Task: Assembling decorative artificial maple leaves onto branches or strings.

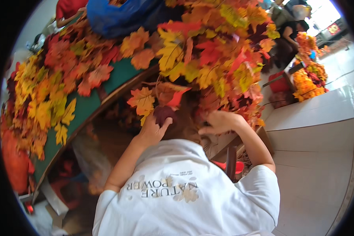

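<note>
A big bunch of artificial autumn leaves in red, orange and yellow hangs in front of me, over my white shirt. My left hand reaches up from the lower left and pinches a dark red leaf at the bunch's lower edge, just below an orange leaf. My right hand sits at the underside of the bunch, to the right, its fingers curled around the stems and leaves there. The stems themselves are mostly hidden by leaves and my hands.
A green-topped table at the left carries heaps of loose leaves and a blue bag. At the upper right another person sits by orange garlands and a red stool. White tiled floor lies to the right.
</note>
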A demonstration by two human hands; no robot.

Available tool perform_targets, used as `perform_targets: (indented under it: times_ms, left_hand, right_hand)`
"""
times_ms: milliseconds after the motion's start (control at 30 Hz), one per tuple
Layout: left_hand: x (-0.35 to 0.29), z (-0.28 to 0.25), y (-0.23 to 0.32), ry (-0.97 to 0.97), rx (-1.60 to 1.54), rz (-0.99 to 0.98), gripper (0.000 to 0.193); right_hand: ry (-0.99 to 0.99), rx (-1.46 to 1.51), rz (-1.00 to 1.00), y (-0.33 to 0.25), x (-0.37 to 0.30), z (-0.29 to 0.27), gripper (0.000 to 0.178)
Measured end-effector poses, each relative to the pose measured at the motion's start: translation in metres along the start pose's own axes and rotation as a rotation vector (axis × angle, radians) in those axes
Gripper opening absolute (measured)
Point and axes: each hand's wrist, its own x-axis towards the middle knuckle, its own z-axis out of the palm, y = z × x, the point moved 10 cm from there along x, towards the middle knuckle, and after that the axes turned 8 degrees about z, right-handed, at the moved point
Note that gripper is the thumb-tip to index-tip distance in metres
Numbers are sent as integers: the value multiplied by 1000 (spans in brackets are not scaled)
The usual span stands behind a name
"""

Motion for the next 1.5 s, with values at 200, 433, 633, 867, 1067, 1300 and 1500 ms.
perform_targets:
  times_ms: [200,433,633,867,1067,1300,1500]
  left_hand:
    - [-17,7,129,-265,-260,236,28]
    - [-8,-56,177,188,-344,100,42]
    - [34,-60,223,-186,-752,508,54]
    - [43,-4,139,-384,-658,43,44]
    - [25,21,28,-266,-623,-255,17]
    - [-13,19,-72,-78,-577,-566,19]
    - [-99,-9,-146,135,-405,-864,21]
  right_hand:
    - [-107,739,-295,-78,32,-12,51]
    - [307,611,-978,-202,-54,-77,33]
    - [-80,585,-341,-121,-88,-126,29]
    - [619,551,-56,26,-225,-239,16]
    - [718,564,110,160,-287,-214,18]
    - [782,616,304,337,-312,-151,19]
    - [696,700,284,443,-172,-93,21]
